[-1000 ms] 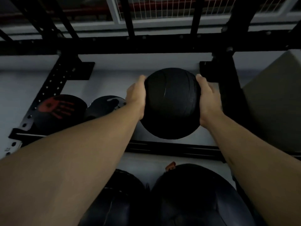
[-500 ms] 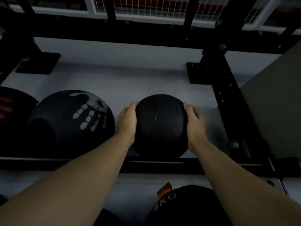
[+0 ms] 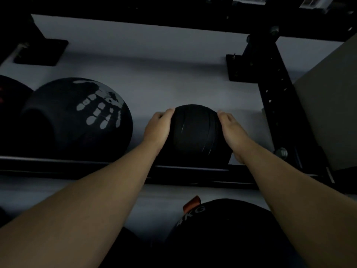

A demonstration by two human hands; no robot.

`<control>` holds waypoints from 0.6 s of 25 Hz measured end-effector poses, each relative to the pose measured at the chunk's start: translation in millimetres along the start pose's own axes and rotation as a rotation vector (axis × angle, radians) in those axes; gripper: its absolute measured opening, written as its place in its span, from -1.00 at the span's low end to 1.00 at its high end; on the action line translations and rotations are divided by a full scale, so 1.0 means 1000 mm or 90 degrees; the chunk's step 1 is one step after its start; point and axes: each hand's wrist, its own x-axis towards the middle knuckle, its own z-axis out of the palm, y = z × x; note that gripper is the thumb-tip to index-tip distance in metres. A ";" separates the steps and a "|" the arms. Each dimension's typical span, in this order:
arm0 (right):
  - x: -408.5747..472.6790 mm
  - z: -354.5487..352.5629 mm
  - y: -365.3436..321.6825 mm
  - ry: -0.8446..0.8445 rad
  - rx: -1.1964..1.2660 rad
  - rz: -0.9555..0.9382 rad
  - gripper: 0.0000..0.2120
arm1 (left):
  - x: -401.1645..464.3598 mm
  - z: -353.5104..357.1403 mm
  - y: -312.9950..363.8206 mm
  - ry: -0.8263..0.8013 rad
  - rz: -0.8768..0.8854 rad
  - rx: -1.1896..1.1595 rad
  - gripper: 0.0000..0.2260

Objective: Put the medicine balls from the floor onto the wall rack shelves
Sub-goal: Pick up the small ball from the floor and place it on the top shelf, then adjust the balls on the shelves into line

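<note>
A plain black medicine ball rests on the black rack shelf rail, right of centre. My left hand presses its left side and my right hand presses its right side, fingers wrapped around it. To its left on the same shelf sits a larger black ball with a white handprint. A third ball with a red mark shows at the far left edge.
The black perforated rack upright stands just right of the held ball, with a grey box beyond it. On the shelf below lies a black ball marked "KG" with an orange tag. A white wall lies behind.
The ball came down from chest height onto the shelf rail with both hands on it. The view has shifted so the handprint ball looms larger on the left.
</note>
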 end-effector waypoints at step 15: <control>-0.008 -0.002 -0.009 -0.100 0.014 0.210 0.04 | -0.054 -0.005 0.033 -0.139 0.284 0.461 -0.29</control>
